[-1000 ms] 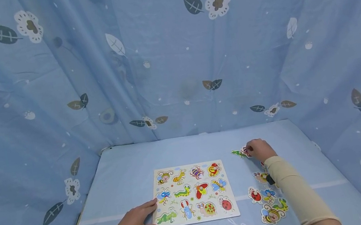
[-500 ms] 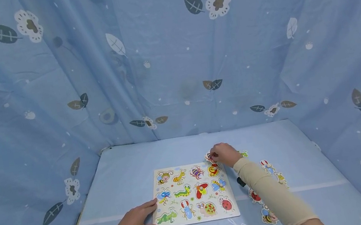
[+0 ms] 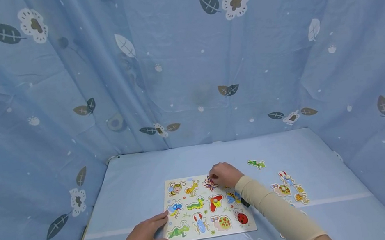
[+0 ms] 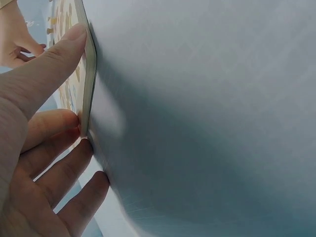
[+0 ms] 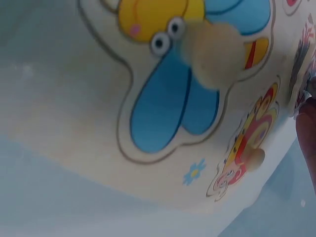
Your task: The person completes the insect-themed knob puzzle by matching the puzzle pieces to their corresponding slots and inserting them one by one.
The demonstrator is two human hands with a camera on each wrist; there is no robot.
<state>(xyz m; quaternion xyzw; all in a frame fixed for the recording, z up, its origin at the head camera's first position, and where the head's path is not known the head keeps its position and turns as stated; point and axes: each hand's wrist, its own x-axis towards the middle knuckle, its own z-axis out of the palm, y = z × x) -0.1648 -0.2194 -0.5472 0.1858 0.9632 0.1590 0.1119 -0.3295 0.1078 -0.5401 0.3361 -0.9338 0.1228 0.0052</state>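
Observation:
A wooden insect puzzle board (image 3: 206, 211) lies flat on the table. My left hand (image 3: 143, 236) rests at its left side, touching the edge; in the left wrist view the thumb (image 4: 59, 59) lies on the board's edge, with a fingertip against it farther along. My right hand (image 3: 226, 175) is over the top row and pinches a spider puzzle piece (image 3: 208, 184) at the spider picture. In the right wrist view that piece (image 5: 302, 74) looks tilted, just above the board. A blue-winged insect piece (image 5: 168, 108) with a round knob sits nearby on the board.
Right of the board lie loose pieces: a green grasshopper (image 3: 256, 164), a blue stag beetle (image 3: 286, 178), a snail (image 3: 281, 189) and a yellow striped insect (image 3: 301, 195). My right forearm (image 3: 281, 214) hides others. Blue patterned curtains (image 3: 183, 55) stand behind the table.
My right hand has carried the spider piece leftward from beside the grasshopper piece to the board's top row. The left hand stays at the board's left edge.

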